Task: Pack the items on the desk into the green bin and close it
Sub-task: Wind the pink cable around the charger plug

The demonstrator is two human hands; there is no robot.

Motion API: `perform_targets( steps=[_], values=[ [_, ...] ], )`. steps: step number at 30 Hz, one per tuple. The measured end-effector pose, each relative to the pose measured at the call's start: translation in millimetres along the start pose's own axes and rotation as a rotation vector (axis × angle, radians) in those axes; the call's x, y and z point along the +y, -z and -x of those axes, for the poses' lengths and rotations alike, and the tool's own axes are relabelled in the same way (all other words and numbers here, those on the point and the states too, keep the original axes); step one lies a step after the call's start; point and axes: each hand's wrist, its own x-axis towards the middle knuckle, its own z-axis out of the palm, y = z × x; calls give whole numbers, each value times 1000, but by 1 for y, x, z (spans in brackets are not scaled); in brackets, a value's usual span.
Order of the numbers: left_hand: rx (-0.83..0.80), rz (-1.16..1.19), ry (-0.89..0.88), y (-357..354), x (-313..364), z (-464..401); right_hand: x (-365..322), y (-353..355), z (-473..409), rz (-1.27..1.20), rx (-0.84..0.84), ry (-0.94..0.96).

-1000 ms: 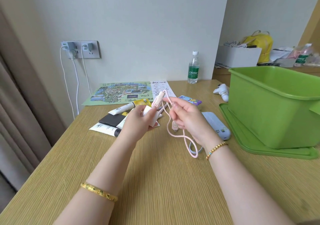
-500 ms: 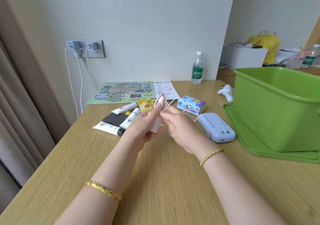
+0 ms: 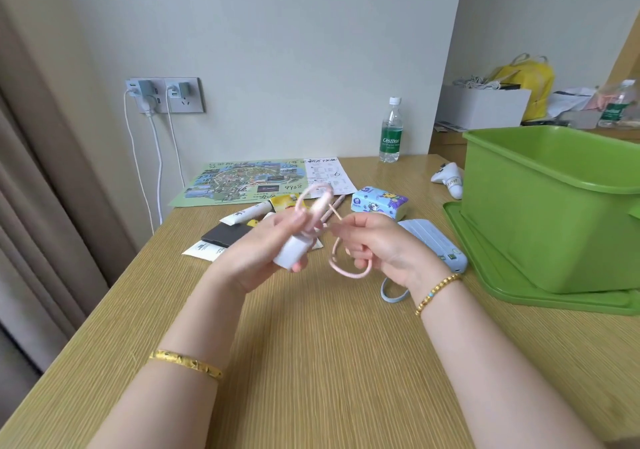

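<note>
A small white plug-shaped charger block is gripped in the left hand, fingers closed around it, held above the wooden counter. A thin pink cable is looped over the top of the block and trails down to the right hand, where it is pinched between curled fingers; one loop hangs free below that hand, clear of the counter. The upper loops are motion-blurred, so how many turns are wound cannot be told.

The open green plastic bin is set at the right, standing on its flat green lid, whose rim sticks out toward the hands. A pale blue power bank lies just beside the lid's left edge, partly hidden behind the right hand, with a blue strap loop near the wrist. A blue patterned tissue pack lies behind the hands. White tubes, a flat black card-like case and a yellow sachet are clustered behind the left hand. A folded green printed map lies along the wall edge, a clear water bottle behind it. A white game controller rests by the bin's far left corner.

Bare counter is open in front of the hands, toward the near edge, and along the left edge.
</note>
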Motion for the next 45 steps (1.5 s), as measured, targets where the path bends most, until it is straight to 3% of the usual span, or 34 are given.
perform_targets(
  steps=[5,7,9,12,13,15,17,19,21,24,27,31,35,40,45],
  values=[
    [-260,-479,208,-12,6,7,-2,7,0,-160,49,-19],
    [-267,-666,226,-16,4,8,-5,7,3,-199,13,-13],
    [-103,-969,206,-19,1,5,-8,7,6,-211,-23,21],
    [351,-1392,117,-16,-9,-4,-12,3,10,-192,-79,96],
    [489,-1369,99,-15,-9,-5,-12,1,11,-144,-93,115],
    [601,-1048,102,-10,-6,-7,-11,-6,11,5,-109,154],
    [543,-559,123,-7,-1,-5,-8,-10,10,137,-105,200],
    [394,-216,176,-9,-1,-3,-5,-12,7,222,-72,238],
    [304,-18,193,-13,-2,-2,-3,-11,5,314,-36,258],
    [354,167,244,-14,1,-5,1,-13,2,453,-24,256],
    [409,213,286,-15,3,-4,5,-14,0,560,11,247],
    [437,5,290,-14,0,-5,7,-11,0,636,-4,230],
    [443,41,212,-10,1,-6,4,-8,-1,569,15,157],
    [53,-49,7,-1,7,6,0,9,1,206,-21,-29],
    [-117,-326,91,-6,7,9,-1,10,1,61,-41,-30]
  ],
)
